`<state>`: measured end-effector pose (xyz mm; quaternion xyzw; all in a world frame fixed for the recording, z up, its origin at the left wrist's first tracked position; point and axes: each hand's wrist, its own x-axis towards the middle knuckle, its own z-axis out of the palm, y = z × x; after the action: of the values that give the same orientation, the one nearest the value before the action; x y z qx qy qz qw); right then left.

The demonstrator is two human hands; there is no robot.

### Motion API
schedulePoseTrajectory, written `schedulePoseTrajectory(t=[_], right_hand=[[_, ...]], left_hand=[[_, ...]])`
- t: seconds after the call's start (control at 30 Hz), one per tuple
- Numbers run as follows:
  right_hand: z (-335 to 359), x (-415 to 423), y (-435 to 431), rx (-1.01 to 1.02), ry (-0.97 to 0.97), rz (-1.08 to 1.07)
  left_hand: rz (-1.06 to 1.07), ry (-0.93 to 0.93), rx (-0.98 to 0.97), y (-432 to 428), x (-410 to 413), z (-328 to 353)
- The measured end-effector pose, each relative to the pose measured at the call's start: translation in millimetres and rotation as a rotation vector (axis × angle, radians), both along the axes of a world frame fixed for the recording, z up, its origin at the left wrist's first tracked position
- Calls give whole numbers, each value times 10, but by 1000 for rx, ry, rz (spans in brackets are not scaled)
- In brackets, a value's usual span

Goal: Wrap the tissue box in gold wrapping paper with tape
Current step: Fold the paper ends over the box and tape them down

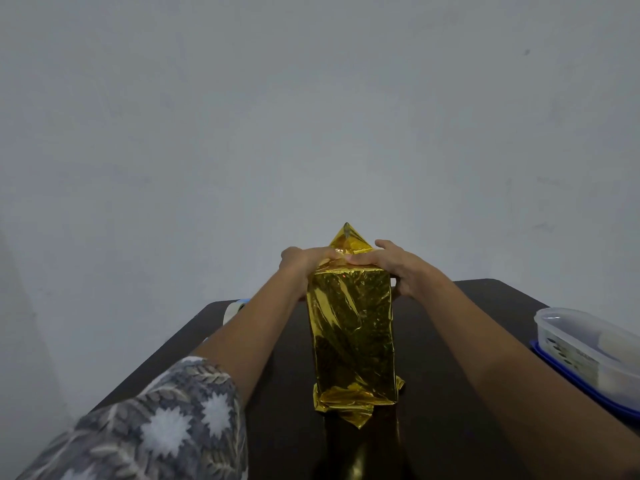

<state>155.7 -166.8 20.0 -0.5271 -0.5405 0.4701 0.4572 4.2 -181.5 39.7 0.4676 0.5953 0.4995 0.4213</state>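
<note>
Both arms stretch forward, nearly straight. The left arm (249,327) comes in from 7 o'clock, with a patterned sleeve (166,420) covering its upper part. The bare right arm (485,341) comes in from 4 o'clock. The left hand (303,259) and right hand (398,268) meet near the middle, thumbs pointing at each other with tips almost touching. Each grips the far end of the wrapped box (351,334), and the right fingers curl down its 3 o'clock side.

We see crinkled, mirror-glossy gold paper (351,327), a dark glossy desk (284,393), a clear plastic tub (581,341), a matt cloth sleeve (166,420)
</note>
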Motion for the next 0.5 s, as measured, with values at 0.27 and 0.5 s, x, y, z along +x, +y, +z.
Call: schedulePoseTrajectory(t=[0.27, 0.5], right_hand=[[1, -4, -35, -9, 36, -24], [23, -26, -90, -17, 36, -29]], left_hand=[[14, -68, 40, 128, 3, -70], [12, -15, 13, 219, -16, -94]])
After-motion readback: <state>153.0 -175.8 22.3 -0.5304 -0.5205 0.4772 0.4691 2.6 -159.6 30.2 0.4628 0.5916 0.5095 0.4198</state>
